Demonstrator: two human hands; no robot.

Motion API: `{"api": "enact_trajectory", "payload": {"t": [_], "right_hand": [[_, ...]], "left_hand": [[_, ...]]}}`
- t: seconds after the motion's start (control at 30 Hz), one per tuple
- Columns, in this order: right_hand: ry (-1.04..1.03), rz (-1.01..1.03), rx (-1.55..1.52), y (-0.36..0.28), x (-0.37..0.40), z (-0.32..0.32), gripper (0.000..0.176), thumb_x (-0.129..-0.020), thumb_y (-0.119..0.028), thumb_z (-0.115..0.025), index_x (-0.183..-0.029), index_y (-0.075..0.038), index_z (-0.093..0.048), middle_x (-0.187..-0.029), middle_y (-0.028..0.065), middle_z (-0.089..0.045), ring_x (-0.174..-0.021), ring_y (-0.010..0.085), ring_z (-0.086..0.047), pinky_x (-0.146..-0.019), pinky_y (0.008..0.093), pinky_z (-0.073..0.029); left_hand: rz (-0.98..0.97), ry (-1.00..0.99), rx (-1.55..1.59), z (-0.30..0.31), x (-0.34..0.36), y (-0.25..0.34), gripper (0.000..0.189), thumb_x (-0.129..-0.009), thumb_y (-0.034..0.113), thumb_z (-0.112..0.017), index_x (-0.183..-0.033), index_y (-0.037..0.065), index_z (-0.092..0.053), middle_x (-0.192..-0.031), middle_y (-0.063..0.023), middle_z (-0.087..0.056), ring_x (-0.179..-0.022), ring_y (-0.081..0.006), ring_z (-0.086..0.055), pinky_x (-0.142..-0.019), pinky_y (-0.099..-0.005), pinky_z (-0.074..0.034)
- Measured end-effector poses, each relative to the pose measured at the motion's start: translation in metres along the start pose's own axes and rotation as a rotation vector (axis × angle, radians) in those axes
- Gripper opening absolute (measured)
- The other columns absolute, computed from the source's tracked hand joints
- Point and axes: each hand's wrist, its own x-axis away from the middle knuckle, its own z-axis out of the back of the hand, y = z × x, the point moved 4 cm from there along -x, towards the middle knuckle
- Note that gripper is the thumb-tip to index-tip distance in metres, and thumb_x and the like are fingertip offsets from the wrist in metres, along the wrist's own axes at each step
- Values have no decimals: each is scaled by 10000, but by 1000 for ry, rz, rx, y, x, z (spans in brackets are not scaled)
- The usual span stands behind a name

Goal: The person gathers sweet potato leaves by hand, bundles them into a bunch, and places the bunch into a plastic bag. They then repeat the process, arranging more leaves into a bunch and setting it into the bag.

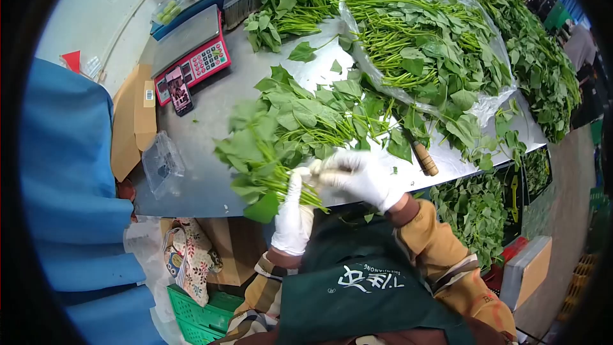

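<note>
Both gloved, the left hand [294, 217] and right hand [361, 176] are gripping tight the stems of one leafy-greens bunch [258, 156] at the steel table's [211, 108] near edge, while the far heaps [428, 45] are seemingly awaiting bundling.

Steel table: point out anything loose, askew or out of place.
A wooden-handled tool lies at the front edge, its working end hidden under leaves. A loose leaf sits apart from the rest. A phone lies tilted on the scale. Left hand and right hand hold greens.
</note>
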Motion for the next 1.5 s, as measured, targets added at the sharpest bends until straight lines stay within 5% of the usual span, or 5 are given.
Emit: {"api": "enact_trajectory", "payload": {"t": [0.13, 0.23, 0.5, 0.9, 1.5], "right_hand": [[505, 137, 678, 21, -33, 47, 166, -830, -171, -693, -950, -57, -694, -881, 114, -675, -784, 213, -649, -707, 323, -507], [388, -13, 977, 60, -52, 63, 179, -814, -241, -663, -911, -93, -691, -878, 140, -659, -825, 317, -641, -759, 390, -503], [518, -43, -537, 44, -41, 95, 129, -878, -140, -650, -957, -38, -659, -763, -1, -630, -612, 60, -551, -581, 205, -452], [292, -459, 22, 63, -36, 89, 196, -876, -192, -656, -996, -37, -666, -821, 23, -672, -605, 80, -561, -511, 225, -487], [237, -254, -1040, 53, -8, 71, 226, -957, -221, -568, -1054, -19, -597, -699, -35, -562, -536, 57, -448, -572, 250, -395]], "left_hand": [[-102, 53, -31, 21, 0, 12, 211, -995, 228, -507, -1058, 37, -572, -869, -75, -631, -848, -221, -623, -915, -432, -507], [-82, 102, -27, 12, 4, 11, 218, -993, 238, -516, -1052, 35, -571, -747, -27, -559, -709, -171, -574, -848, -401, -521], [-70, 145, -44, 22, 4, 13, 213, -999, 219, -504, -1058, 27, -576, -734, -36, -575, -703, -172, -576, -837, -395, -512], [-41, 142, -57, 15, 6, 8, 209, -993, 214, -516, -1061, 26, -580, -715, -32, -575, -675, -165, -564, -830, -406, -508], [-21, 141, -85, 14, 5, 6, 235, -993, 196, -513, -1108, -1, -567, -724, -32, -568, -707, -159, -566, -837, -377, -502]]}}
